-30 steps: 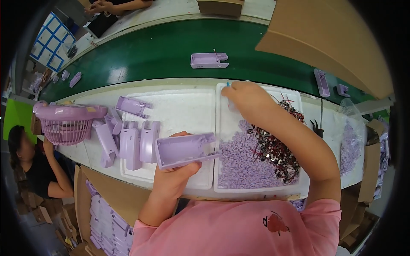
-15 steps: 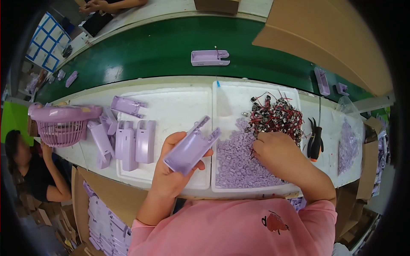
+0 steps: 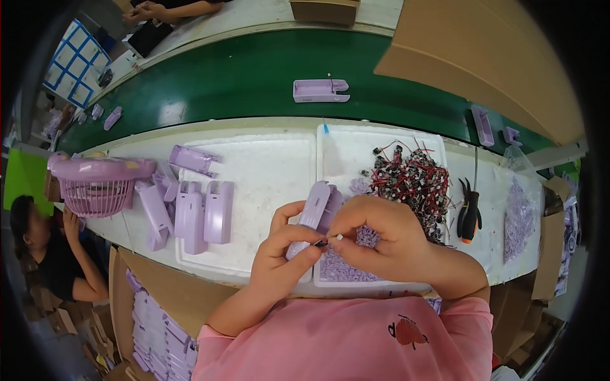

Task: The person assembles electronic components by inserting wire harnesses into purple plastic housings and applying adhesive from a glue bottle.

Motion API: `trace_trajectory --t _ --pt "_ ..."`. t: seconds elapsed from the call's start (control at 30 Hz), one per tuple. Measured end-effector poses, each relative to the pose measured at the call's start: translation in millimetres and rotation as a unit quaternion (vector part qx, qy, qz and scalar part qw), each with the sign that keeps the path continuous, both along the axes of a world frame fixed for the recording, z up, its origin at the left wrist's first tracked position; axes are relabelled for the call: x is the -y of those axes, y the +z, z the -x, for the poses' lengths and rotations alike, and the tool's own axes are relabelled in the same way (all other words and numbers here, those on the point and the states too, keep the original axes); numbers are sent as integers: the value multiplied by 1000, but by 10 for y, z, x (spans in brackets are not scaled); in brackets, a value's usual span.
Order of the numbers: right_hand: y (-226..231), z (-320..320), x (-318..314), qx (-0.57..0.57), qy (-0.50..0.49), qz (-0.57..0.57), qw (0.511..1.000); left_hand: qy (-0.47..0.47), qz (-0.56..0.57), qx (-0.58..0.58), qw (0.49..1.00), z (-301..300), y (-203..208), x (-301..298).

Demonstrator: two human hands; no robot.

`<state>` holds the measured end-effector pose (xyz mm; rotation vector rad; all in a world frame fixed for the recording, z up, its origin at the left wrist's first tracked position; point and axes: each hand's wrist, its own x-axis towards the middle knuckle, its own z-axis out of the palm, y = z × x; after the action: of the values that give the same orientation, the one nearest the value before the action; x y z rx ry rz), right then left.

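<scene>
My left hand [image 3: 270, 257] is wrapped round a purple plastic housing [image 3: 316, 206], which stands tilted over the seam between two white foam trays. Its thumb and a finger also pinch a small dark part [image 3: 320, 243]. Right beside it, my right hand [image 3: 391, 238] pinches a small wired connector [image 3: 338, 237] with a white end; its wires are mostly hidden by the fingers. Beyond the right hand lies a heap of red-and-black wired connectors [image 3: 406, 174]. Small purple plastic pieces [image 3: 346, 270] fill the near part of the right foam tray [image 3: 432, 136], partly covered by my hand.
Several purple housings [image 3: 218, 213] and a purple basket [image 3: 95, 190] are at left. Pliers and an orange-black tool [image 3: 470, 219] lie at right, near a bag of purple pieces [image 3: 518, 219]. A green conveyor [image 3: 235, 76] carries a housing [image 3: 321, 91]. A person [image 3: 57, 247] sits at left.
My right hand has come from the wired heap to my left hand, bringing a small connector. The left hand has turned the housing over and moved it slightly right.
</scene>
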<state>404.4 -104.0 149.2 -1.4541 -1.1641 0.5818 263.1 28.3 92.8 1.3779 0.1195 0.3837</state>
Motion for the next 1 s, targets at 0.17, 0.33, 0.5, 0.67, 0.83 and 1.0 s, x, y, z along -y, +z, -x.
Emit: trace_trajectory --t 0.17,0.33,0.5,0.67,0.83,1.0 --pt "-52 29 -12 -2 -7 -12 1000 21 -14 -17 1000 -1 19 16" --pt "-24 -39 -4 51 41 26 998 26 -54 -14 998 8 -41 27" --pt "49 -115 -50 104 -25 -1 994 41 212 -48 975 3 105 137" --pt "-38 -113 -183 213 -85 -9 973 40 231 -67 970 -34 182 139" --pt "-132 -96 -279 259 -86 -39 961 39 220 -80 971 -43 185 166" --pt "-191 -80 -296 270 -88 -51 957 42 212 -94 972 -28 170 177"
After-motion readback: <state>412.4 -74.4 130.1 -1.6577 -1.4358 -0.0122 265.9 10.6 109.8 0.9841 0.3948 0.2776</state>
